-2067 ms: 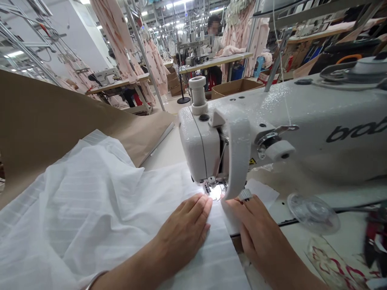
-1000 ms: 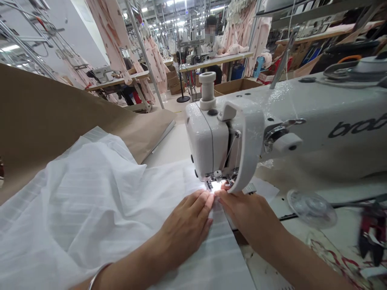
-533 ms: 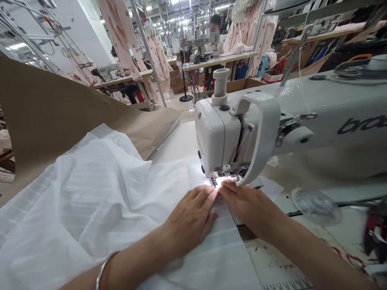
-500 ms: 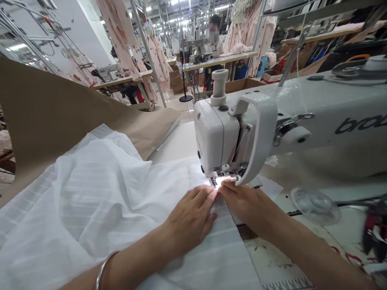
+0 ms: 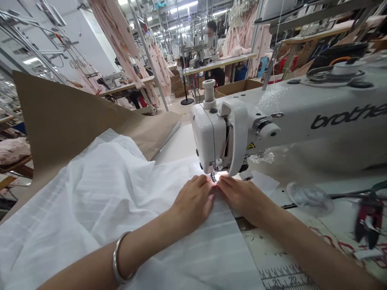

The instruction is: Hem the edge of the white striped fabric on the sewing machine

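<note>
White striped fabric (image 5: 121, 201) spreads over the sewing table and runs under the lit presser foot (image 5: 213, 177) of a white sewing machine (image 5: 208, 137). My left hand (image 5: 193, 201) rests on the cloth just in front of the foot, its fingers together and pressing the fabric's edge. Close beside it, my right hand (image 5: 242, 197) pinches the same edge to the right of the foot. The fingertips of both hands nearly meet there. What lies under the fingertips is hidden.
Brown board or paper (image 5: 75, 112) rises behind the cloth. A clear plastic disc (image 5: 310, 197) and dark red-handled snips (image 5: 369, 221) lie on the right, with a ruler scale (image 5: 281, 276) at the front edge. A person (image 5: 211, 40) sits at a machine beyond.
The view has shifted slightly, bringing more of the machine arm into sight. My hands stay at the presser foot, holding the fabric; the cloth looks nearly unchanged.
</note>
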Motion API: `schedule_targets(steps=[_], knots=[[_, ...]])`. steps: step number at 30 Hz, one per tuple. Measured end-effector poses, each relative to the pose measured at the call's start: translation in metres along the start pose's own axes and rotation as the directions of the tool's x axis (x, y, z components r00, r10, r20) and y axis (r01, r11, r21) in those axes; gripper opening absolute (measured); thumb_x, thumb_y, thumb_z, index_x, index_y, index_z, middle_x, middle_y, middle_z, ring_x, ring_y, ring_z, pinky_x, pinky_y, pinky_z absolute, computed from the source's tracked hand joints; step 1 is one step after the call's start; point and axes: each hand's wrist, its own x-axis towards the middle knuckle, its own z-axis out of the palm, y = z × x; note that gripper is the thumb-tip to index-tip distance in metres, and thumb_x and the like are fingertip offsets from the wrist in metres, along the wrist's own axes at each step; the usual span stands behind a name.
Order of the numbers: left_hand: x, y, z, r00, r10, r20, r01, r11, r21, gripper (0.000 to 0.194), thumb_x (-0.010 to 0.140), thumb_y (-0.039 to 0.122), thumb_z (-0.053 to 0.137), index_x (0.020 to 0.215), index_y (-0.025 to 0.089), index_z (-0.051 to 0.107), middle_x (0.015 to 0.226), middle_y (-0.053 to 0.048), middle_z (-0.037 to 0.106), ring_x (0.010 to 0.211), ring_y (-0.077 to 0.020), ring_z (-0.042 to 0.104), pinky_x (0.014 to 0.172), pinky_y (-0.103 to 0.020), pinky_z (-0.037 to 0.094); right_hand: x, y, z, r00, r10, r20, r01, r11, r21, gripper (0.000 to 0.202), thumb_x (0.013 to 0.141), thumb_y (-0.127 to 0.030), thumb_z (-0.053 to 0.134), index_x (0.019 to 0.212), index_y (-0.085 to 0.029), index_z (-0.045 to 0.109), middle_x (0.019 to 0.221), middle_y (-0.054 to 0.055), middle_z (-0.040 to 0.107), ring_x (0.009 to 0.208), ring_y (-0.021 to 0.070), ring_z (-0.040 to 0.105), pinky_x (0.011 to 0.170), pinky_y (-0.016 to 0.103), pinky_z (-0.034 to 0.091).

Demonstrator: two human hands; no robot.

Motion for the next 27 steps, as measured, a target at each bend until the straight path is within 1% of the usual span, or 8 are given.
schedule_targets(steps=[3, 5, 12, 16, 20, 24, 26, 27], knots=[[0.005, 0.000, 0.006, 0.994, -0.015, -0.111, 0.028, 0.993, 0.117, 0.009, 0.084, 0.016, 0.053, 0.093, 0.016, 0.056, 0.091, -0.005, 0.058, 0.082, -0.0194, 0.054, 0.074, -0.036, 0.049, 0.001, 0.001, 0.002, 1.000, 0.005, -0.010, -0.005, 0.999, 0.032, 0.015, 0.086, -0.004, 0.043, 0.096, -0.010, 0.051, 0.097, 0.009, 0.057, 0.066, 0.0141, 0.055, 0.051, 0.027, 0.043], [0.006, 0.000, 0.009, 0.989, 0.005, -0.150, 0.020, 0.986, 0.167, 0.007, 0.084, 0.019, 0.056, 0.090, 0.016, 0.056, 0.086, -0.004, 0.058, 0.079, -0.0192, 0.055, 0.072, -0.036, 0.047, 0.001, 0.001, 0.002, 1.000, 0.015, -0.014, -0.014, 0.999, 0.052, 0.014, 0.088, -0.005, 0.042, 0.096, -0.011, 0.051, 0.096, 0.008, 0.057, 0.067, 0.0143, 0.055, 0.052, 0.027, 0.042], [0.008, -0.005, 0.012, 0.975, 0.115, -0.188, -0.066, 0.966, 0.249, 0.011, 0.089, 0.017, 0.047, 0.089, 0.015, 0.059, 0.084, -0.003, 0.062, 0.077, -0.0176, 0.057, 0.080, -0.039, 0.043, 0.000, 0.003, 0.006, 0.996, 0.081, -0.023, -0.077, 0.989, 0.127, 0.014, 0.092, -0.011, 0.037, 0.089, -0.014, 0.051, 0.086, 0.005, 0.058, 0.063, 0.0140, 0.054, 0.049, 0.027, 0.038], [0.008, -0.004, 0.010, 0.962, 0.142, -0.232, -0.078, 0.960, 0.267, 0.016, 0.091, 0.015, 0.042, 0.086, 0.016, 0.057, 0.082, -0.001, 0.063, 0.077, -0.0156, 0.057, 0.083, -0.039, 0.042, -0.001, 0.001, 0.000, 0.991, 0.121, -0.053, -0.110, 0.979, 0.174, 0.020, 0.095, -0.017, 0.034, 0.090, -0.015, 0.053, 0.086, 0.006, 0.059, 0.065, 0.0142, 0.056, 0.051, 0.026, 0.039], [0.008, -0.003, 0.007, 0.943, 0.139, -0.303, -0.064, 0.968, 0.244, 0.015, 0.090, 0.016, 0.045, 0.082, 0.018, 0.057, 0.080, 0.002, 0.065, 0.075, -0.0131, 0.058, 0.084, -0.037, 0.041, -0.002, -0.001, -0.005, 0.982, 0.161, -0.097, -0.137, 0.965, 0.222, 0.022, 0.096, -0.023, 0.034, 0.091, -0.016, 0.054, 0.087, 0.006, 0.059, 0.067, 0.0142, 0.058, 0.051, 0.025, 0.039], [0.006, -0.003, 0.006, 0.917, 0.145, -0.371, -0.093, 0.984, 0.153, 0.010, 0.086, 0.013, 0.052, 0.082, 0.018, 0.059, 0.078, 0.003, 0.065, 0.075, -0.0135, 0.059, 0.080, -0.035, 0.041, -0.002, -0.003, -0.002, 0.969, 0.199, -0.149, -0.156, 0.953, 0.260, 0.020, 0.094, -0.018, 0.038, 0.085, -0.015, 0.055, 0.082, 0.005, 0.059, 0.065, 0.0123, 0.057, 0.050, 0.023, 0.038], [0.004, -0.003, 0.005, 0.930, 0.109, -0.352, -0.101, 0.994, 0.040, 0.008, 0.085, 0.014, 0.053, 0.085, 0.019, 0.060, 0.081, 0.001, 0.064, 0.077, -0.0136, 0.059, 0.078, -0.032, 0.042, -0.003, -0.003, -0.002, 0.966, 0.192, -0.173, -0.140, 0.951, 0.274, 0.017, 0.093, -0.015, 0.040, 0.084, -0.014, 0.055, 0.081, 0.004, 0.058, 0.066, 0.0117, 0.056, 0.052, 0.022, 0.040], [0.004, -0.002, 0.003, 0.944, 0.056, -0.324, -0.077, 0.996, -0.052, 0.007, 0.085, 0.016, 0.054, 0.088, 0.019, 0.060, 0.084, 0.000, 0.064, 0.077, -0.0133, 0.059, 0.075, -0.030, 0.043, -0.003, -0.004, -0.004, 0.965, 0.179, -0.191, -0.122, 0.954, 0.275, 0.017, 0.092, -0.014, 0.041, 0.084, -0.014, 0.055, 0.080, 0.004, 0.058, 0.066, 0.0116, 0.056, 0.053, 0.022, 0.040]])
